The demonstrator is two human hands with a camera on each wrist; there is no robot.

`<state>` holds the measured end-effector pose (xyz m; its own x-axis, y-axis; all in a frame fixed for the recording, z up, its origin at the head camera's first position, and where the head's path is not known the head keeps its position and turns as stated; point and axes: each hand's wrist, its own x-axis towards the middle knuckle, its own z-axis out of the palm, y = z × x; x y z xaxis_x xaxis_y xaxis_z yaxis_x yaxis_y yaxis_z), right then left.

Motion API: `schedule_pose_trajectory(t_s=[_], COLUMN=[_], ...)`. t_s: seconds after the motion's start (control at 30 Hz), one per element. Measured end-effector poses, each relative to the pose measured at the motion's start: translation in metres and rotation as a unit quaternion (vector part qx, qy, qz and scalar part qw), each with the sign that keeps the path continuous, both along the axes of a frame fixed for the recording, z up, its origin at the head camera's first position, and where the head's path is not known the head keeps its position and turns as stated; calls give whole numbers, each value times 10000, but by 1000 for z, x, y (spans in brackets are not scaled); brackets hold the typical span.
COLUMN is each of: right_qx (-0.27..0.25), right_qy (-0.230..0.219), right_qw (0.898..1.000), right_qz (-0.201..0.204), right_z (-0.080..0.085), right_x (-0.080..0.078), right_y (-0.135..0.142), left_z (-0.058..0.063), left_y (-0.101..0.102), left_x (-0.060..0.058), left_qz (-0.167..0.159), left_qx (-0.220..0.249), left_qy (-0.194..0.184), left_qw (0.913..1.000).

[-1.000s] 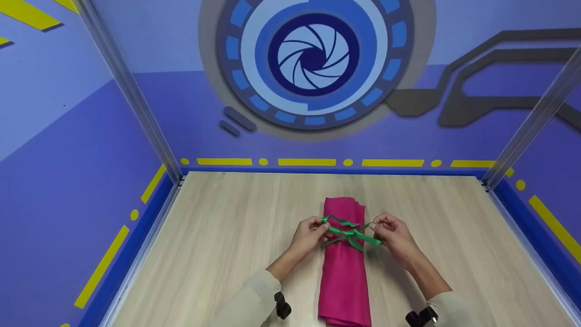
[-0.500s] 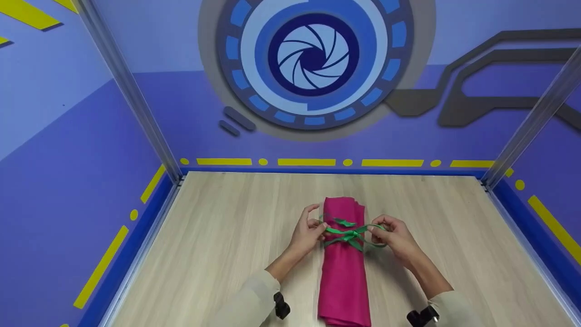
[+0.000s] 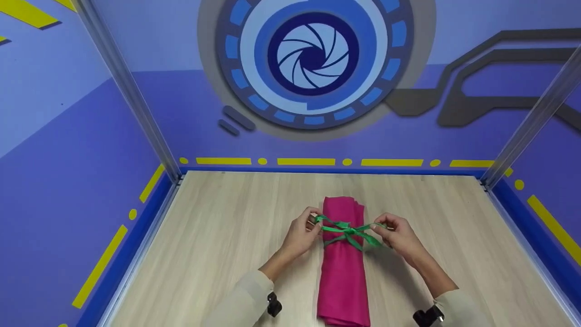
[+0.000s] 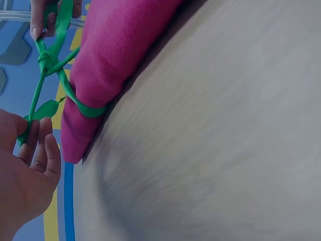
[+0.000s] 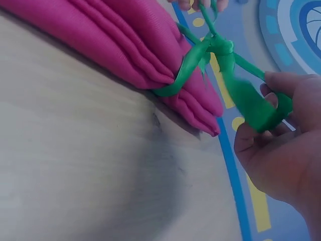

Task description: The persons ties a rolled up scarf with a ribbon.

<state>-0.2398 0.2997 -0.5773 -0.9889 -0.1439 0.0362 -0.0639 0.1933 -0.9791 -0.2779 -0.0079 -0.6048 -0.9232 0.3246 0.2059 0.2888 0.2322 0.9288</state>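
Observation:
A folded, rolled pink cloth (image 3: 344, 281) lies lengthwise on the wooden table, its long side pointing away from me. Around its upper part runs a green ribbon (image 3: 349, 231), knotted on top with loops and ends spreading to both sides. To the left of the cloth, my left hand (image 3: 300, 234) pinches the ribbon between thumb and fingers; the left wrist view shows the strand (image 4: 35, 100) drawn taut from the knot. On the other side, my right hand (image 3: 399, 236) pinches a ribbon loop (image 5: 256, 108), which hangs over its fingers in the right wrist view.
The light wooden table (image 3: 227, 218) is bounded by a blue printed back wall (image 3: 163, 113) and side walls. Metal posts (image 3: 136, 91) stand at the corners. Each sleeve carries a black wrist mount (image 3: 273, 304).
My left hand shifts slightly left and takes up the upper ribbon strand along with the lower one. The ribbon is pulled outward at both sides; the cloth stays in place.

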Motion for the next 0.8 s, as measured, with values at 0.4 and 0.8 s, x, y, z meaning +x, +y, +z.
schedule_pose_trajectory(t_s=[0.4, 0.8], right_qx=[1468, 2166], right_qy=[684, 1311], right_qw=[9868, 9674], right_qz=[-9, -47], right_z=[8, 6], right_x=[5, 3], right_y=[5, 10], left_z=[6, 10], left_y=[-17, -39], left_x=[-2, -8], left_qz=[-129, 160], left_qx=[-906, -2549], left_qy=[840, 1985], left_qw=[9923, 9462])
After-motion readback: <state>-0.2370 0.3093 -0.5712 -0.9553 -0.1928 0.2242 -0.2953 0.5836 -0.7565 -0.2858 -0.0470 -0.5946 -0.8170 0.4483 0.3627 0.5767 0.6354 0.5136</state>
